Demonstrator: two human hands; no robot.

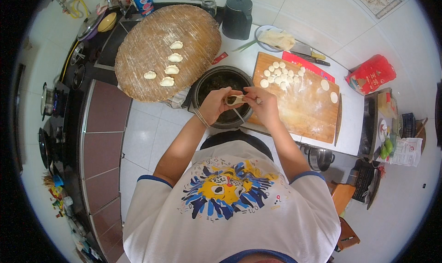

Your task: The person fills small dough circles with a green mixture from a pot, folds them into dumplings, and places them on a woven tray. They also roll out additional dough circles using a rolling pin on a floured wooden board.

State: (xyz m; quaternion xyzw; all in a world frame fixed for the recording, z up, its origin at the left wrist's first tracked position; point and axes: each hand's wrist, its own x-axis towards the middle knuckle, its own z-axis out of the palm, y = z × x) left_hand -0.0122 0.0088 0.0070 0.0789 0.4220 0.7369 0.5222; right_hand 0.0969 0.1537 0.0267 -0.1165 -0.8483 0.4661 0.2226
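Observation:
Both hands meet over a dark pot of green filling (221, 81). My left hand (215, 104) cups a dumpling (235, 99) and my right hand (262, 104) pinches its edge closed. A thin stick or chopstick (238, 115) slants down from under the dumpling into the pot. Several folded dumplings (170, 69) lie on a round woven tray (152, 37) to the left. Several round dough wrappers (281, 72) sit on a floured wooden board (308, 111) to the right.
A black kettle-like jar (237, 16) stands behind the pot. A plate with dough (276, 38), a cleaver (306, 51) and a red bag (370, 73) lie at the back right. A stove and dark counter (87, 102) run along the left. A metal pot (320, 158) sits below the board.

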